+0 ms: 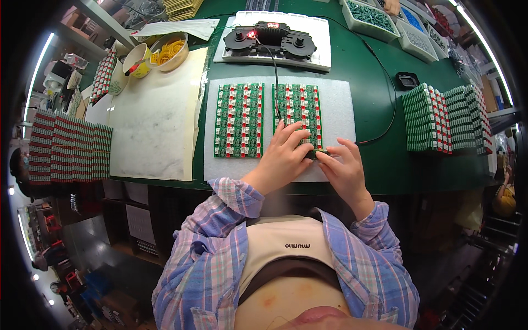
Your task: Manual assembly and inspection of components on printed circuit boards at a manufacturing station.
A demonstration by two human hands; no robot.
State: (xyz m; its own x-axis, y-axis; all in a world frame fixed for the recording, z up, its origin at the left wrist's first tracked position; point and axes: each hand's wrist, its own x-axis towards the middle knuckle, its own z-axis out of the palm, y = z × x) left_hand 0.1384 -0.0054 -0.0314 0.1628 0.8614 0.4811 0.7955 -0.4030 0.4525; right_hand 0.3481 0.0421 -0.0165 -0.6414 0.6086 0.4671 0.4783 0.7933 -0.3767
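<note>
My left hand [283,155] reaches over the lower part of the right circuit board panel [297,104], fingers bent. A thin black cable [276,71] runs down to its fingertips; its end is hidden there. My right hand [347,171] is at the panel's lower right corner, with thumb and fingers drawn together. Between the two hands is a small dark green-black piece [312,155], pinched by both; its kind cannot be made out. To the left lies a second green panel [238,121] with white and red parts. Both panels rest on a white foam sheet [338,110].
Behind the foam, a black two-dial device [269,38] with a lit red display sits on a white board. Stacked panels stand left [69,146] and right [432,121]. Rubber bands fill a bowl [170,52]. Parts bins [368,22] stand far right; a black lead [395,93] loops nearby.
</note>
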